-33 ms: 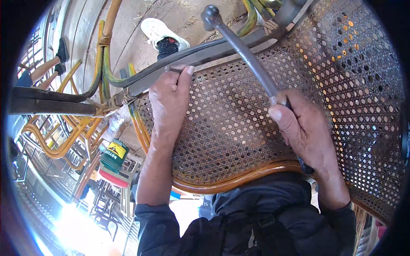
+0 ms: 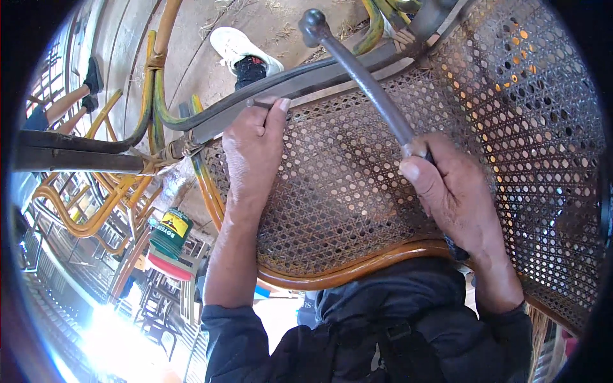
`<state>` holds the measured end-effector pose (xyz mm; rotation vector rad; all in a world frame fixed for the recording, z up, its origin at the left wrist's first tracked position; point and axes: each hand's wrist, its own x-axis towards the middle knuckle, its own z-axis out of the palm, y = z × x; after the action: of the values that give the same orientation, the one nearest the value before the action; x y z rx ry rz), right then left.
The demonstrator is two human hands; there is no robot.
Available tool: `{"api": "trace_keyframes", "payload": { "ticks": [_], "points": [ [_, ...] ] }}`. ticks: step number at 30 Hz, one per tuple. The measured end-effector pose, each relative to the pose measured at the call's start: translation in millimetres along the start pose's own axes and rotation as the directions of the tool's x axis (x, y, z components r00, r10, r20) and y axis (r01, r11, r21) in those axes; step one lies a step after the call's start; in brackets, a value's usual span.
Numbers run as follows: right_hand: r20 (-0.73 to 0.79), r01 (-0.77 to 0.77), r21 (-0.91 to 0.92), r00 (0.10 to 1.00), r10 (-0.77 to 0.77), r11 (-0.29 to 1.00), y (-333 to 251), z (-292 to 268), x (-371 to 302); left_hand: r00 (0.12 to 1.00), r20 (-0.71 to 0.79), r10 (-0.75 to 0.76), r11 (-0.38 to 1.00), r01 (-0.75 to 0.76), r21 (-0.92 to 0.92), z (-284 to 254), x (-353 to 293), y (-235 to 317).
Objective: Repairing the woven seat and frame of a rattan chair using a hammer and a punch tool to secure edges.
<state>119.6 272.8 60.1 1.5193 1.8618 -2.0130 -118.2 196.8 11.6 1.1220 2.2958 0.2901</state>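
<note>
My right hand (image 2: pixel 453 191) is wrapped round the grip of a metal hammer (image 2: pixel 377 92), whose rounded head is raised beyond the chair's frame. A short dark metal rod (image 2: pixel 258 103) is pinched between the thumb and fingers of my left hand (image 2: pixel 255 140); its exact kind is not clear. That hand rests at the far edge of a woven cane panel (image 2: pixel 345 172), against the dark curved frame rail (image 2: pixel 306 80). The panel belongs to a rattan seat lying across my lap, with a glossy orange-brown rail (image 2: pixel 357 267) along its near edge. Most of the hammer's grip is hidden by my fingers.
Beyond the frame, a white shoe (image 2: pixel 246 51) stands on the floor. At left are bent rattan frames (image 2: pixel 96 217), a green tin (image 2: pixel 171 233) with a yellow label above a red object, and another person's legs (image 2: pixel 67 108). A second cane panel (image 2: pixel 543 127) rises at right.
</note>
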Motion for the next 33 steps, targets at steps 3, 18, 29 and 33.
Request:
{"api": "trace_keyframes", "payload": {
  "ticks": [3, 18, 29, 33],
  "points": [
    [0.03, -0.049, -0.027, 0.998, 0.049, 0.998, -3, 0, 0, 0.997, -0.029, 0.068, 0.997, -0.068, -0.02, 2, 0, 1],
    [0.202, -0.023, -0.107, 0.978, 0.044, 0.994, -13, 13, -4, 0.977, 0.059, 0.206, 0.949, -0.214, 0.233, -1, 2, -3],
    [0.019, -0.074, 0.082, 0.997, 0.073, 0.994, 1, 11, 1, 0.998, -0.035, -0.058, 0.998, 0.058, 0.011, -7, -5, -12],
    [0.071, -0.066, 0.003, 0.995, 0.066, 0.998, -4, 11, 5, 0.997, -0.075, -0.002, 1.0, 0.0, -0.026, -5, -5, -15]
  ]
}}
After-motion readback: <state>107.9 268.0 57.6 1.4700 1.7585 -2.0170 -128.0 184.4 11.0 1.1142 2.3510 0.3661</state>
